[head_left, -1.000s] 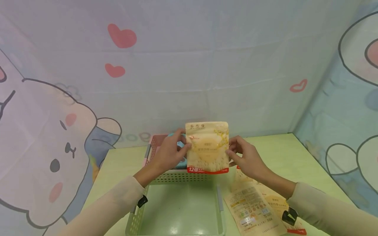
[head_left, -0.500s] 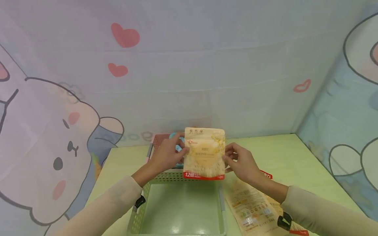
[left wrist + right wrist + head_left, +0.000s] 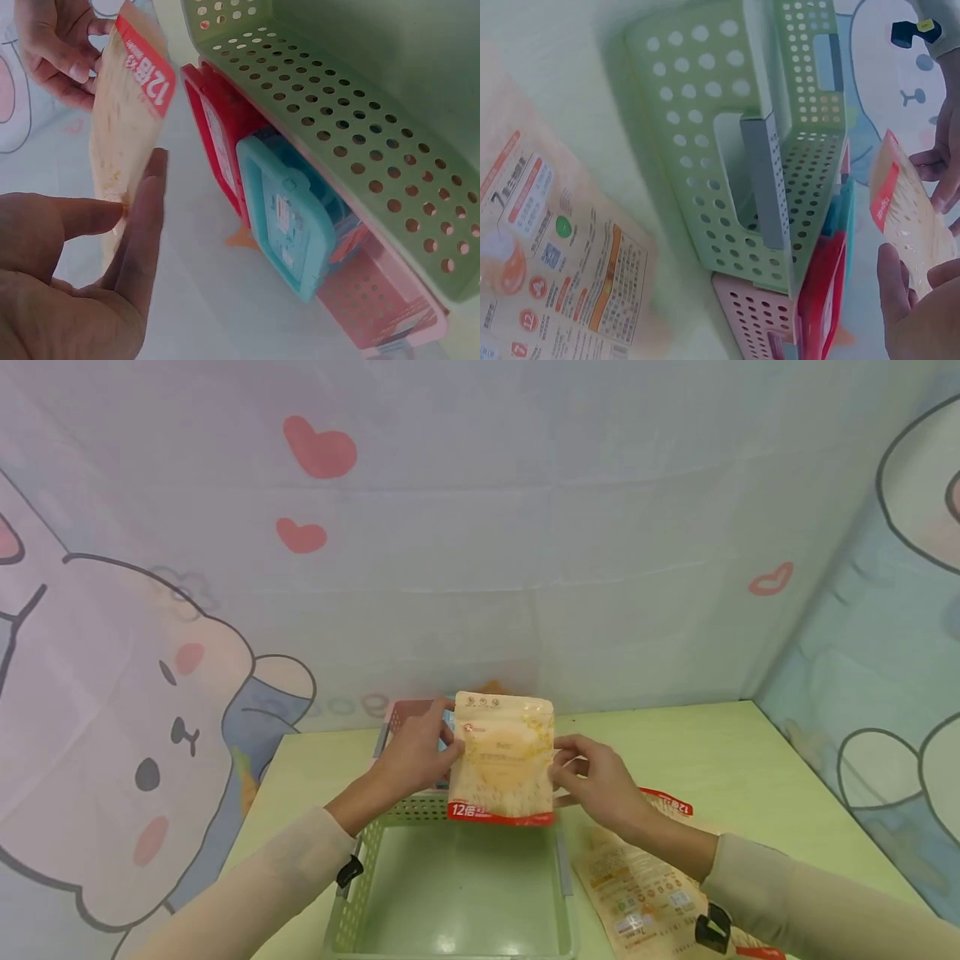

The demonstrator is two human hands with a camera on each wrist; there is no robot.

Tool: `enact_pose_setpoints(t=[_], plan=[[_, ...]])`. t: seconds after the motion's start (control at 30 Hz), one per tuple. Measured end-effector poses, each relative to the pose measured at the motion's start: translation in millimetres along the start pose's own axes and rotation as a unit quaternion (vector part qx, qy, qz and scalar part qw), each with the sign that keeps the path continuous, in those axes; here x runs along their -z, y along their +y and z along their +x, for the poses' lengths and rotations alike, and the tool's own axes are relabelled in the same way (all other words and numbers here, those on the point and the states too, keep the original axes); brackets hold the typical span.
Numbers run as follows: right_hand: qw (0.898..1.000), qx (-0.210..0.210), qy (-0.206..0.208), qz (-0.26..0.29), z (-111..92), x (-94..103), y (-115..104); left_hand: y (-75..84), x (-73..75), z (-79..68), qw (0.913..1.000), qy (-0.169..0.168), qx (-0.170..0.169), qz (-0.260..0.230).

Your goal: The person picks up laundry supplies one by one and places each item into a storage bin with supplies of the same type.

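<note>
A cream pouch (image 3: 501,758) with a red bottom band is held upright in the air between both hands. My left hand (image 3: 414,750) pinches its left edge, thumb on the front and fingers behind, as the left wrist view (image 3: 82,277) shows. On the opposite edge my right hand (image 3: 600,781) pinches it the same way. Below the pouch stands a green perforated basket (image 3: 347,906), its visible floor bare. More pouches (image 3: 648,889) of the same look lie overlapping on the table to the right, partly covered by the right forearm.
Behind the green basket is a pink basket (image 3: 408,710). In it the left wrist view shows a red-lidded box (image 3: 217,124) and a teal-lidded box (image 3: 289,217). A printed cloth (image 3: 637,527) hangs around the pale green table (image 3: 690,743).
Both hands have moved the pouch down and slightly left, toward the back of the green basket. Their grip on it looks the same.
</note>
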State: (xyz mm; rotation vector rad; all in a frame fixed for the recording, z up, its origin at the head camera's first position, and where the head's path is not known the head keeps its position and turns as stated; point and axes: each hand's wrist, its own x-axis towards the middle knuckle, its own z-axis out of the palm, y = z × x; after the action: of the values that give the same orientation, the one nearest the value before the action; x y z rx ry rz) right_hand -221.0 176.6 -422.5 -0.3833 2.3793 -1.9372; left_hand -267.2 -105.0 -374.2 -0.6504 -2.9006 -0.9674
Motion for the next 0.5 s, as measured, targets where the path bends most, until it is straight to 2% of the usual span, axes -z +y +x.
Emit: enact_pose_setpoints(t=[0.1,0.23,0.5], plan=[[1.000,-0.007,-0.018,0.009,-1.8,-1.7,-0.7,3.2,1.8,-2.2,0.9996,-0.004,0.001,0.027],[0.999,-0.002,-0.033,-0.007,-4.4,-4.6,-0.2,8.6,4.2,-6.6,0.9988,-0.019,0.011,0.045],[0.999,-0.020,-0.032,-0.020,-2.2,-17.2,1.3,9.3,3.2,-10.7,0.9957,-0.038,0.051,0.067]])
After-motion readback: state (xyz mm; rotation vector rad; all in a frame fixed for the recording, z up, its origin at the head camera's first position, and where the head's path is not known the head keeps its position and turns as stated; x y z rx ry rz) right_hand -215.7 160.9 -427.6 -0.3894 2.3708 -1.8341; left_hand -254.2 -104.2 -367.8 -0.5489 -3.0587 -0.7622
